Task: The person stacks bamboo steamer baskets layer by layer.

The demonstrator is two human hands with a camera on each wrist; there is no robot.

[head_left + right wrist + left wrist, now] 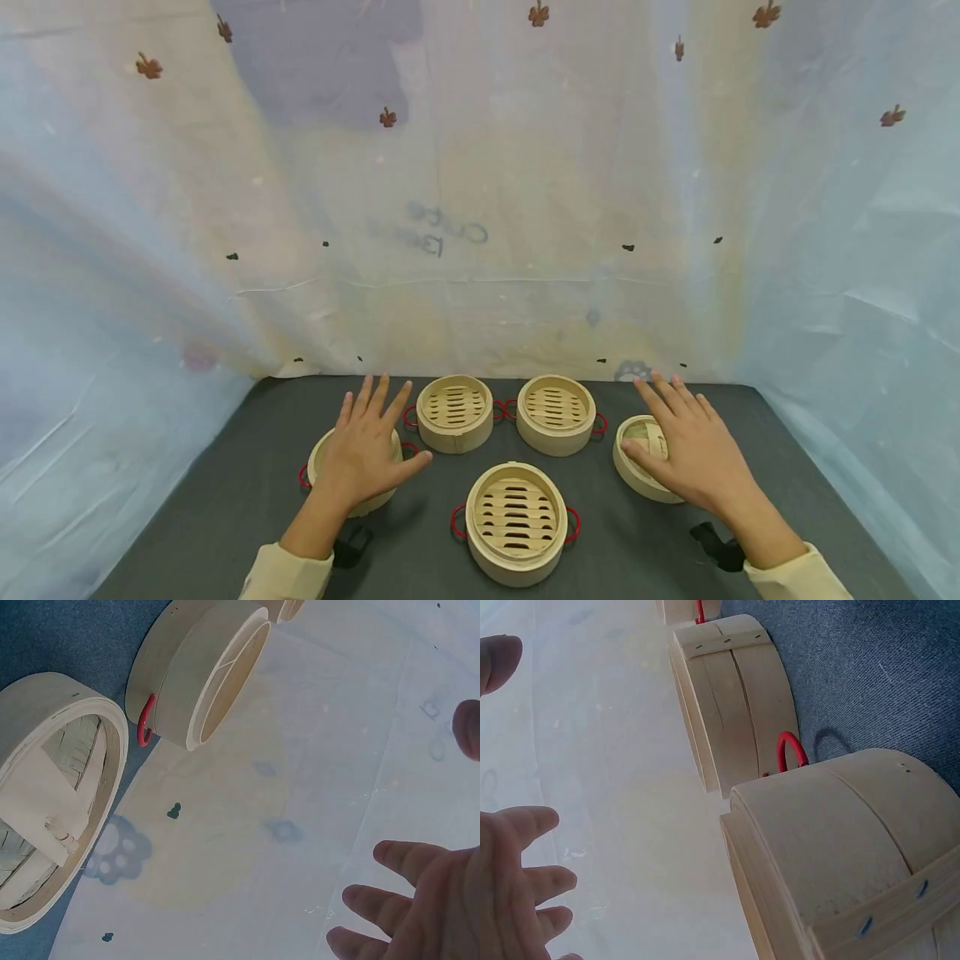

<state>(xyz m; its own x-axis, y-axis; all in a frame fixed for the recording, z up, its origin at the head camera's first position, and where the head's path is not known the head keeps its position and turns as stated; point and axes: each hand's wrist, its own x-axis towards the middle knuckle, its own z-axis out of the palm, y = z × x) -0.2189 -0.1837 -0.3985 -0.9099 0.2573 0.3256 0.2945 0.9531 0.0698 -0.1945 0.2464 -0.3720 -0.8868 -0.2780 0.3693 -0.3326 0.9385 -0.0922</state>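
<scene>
My left hand (367,454), fingers spread, hovers over a bamboo steamer basket with red handles (320,461), partly hiding it. Over on the right, my right hand (693,450) is spread above a bamboo steamer lid (637,483) with a woven top and a cross strap. Neither hand holds anything. In the front middle stands another bamboo steamer basket (517,525) with a slatted base and red handles. Farther back, a left rear steamer basket (455,414) and a right rear steamer basket (556,415) stand side by side, their red handles nearly meeting.
A dark grey cloth-covered table (420,550) bears all the baskets. Behind it and at both sides hangs a pale sheet (510,208) with small leaf marks. Black straps circle both wrists, and the sleeves are cream.
</scene>
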